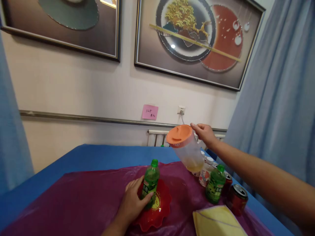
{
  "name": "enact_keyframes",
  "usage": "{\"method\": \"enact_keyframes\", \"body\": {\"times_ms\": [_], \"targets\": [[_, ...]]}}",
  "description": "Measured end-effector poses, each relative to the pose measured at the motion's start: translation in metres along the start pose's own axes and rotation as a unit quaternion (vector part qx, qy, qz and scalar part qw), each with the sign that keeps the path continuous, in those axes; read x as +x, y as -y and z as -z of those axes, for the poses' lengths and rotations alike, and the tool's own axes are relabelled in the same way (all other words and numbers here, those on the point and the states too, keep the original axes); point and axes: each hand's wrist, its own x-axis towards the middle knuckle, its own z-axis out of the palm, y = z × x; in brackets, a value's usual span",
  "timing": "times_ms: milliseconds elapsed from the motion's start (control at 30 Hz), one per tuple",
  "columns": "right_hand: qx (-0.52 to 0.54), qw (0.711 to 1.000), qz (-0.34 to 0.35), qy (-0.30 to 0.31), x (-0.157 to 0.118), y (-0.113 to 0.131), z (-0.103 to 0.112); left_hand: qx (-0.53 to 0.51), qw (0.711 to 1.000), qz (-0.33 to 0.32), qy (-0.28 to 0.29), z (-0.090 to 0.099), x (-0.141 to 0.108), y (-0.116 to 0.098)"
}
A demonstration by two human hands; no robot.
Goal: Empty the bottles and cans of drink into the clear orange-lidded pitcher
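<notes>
My left hand [134,200] is wrapped round a green plastic bottle [150,183] that stands in or just over a red scalloped plate [163,209]. No cap shows on this bottle's mouth. Up to the right, my right hand [204,132] grips the handle of a clear pitcher [188,154] with an orange lid [179,135]. The pitcher is raised and tilted to the left, its lid above and right of the bottle's mouth. A little yellowish liquid lies in its bottom. No stream leaves the spout.
Right of the plate stand another green bottle [216,185], dark red cans [237,199] and white patterned bottles [205,172]. A folded yellow cloth [219,221] lies in front of them. Purple plastic sheeting [93,193] covers part of the blue tabletop [98,154]. A wall with a rail stands behind.
</notes>
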Motion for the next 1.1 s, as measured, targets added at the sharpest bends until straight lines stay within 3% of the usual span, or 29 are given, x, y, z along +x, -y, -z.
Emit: {"method": "enact_keyframes", "body": {"times_ms": [300, 467, 700, 1100], "targets": [[-0.116, 0.982, 0.105, 0.107, 0.011, 0.04, -0.021, -0.012, 0.999, 0.026, 0.019, 0.003, -0.002, -0.004], [-0.184, 0.963, 0.144, 0.135, 0.013, 0.053, -0.029, -0.016, 0.999, 0.023, 0.02, 0.006, -0.002, -0.005], [-0.218, 0.952, 0.167, 0.132, 0.015, 0.059, -0.034, 0.001, 1.0, 0.012, 0.019, 0.008, -0.003, -0.008], [-0.262, 0.923, 0.216, 0.18, 0.013, 0.067, -0.043, 0.002, 1.0, 0.008, 0.015, 0.009, -0.003, -0.01]]}}
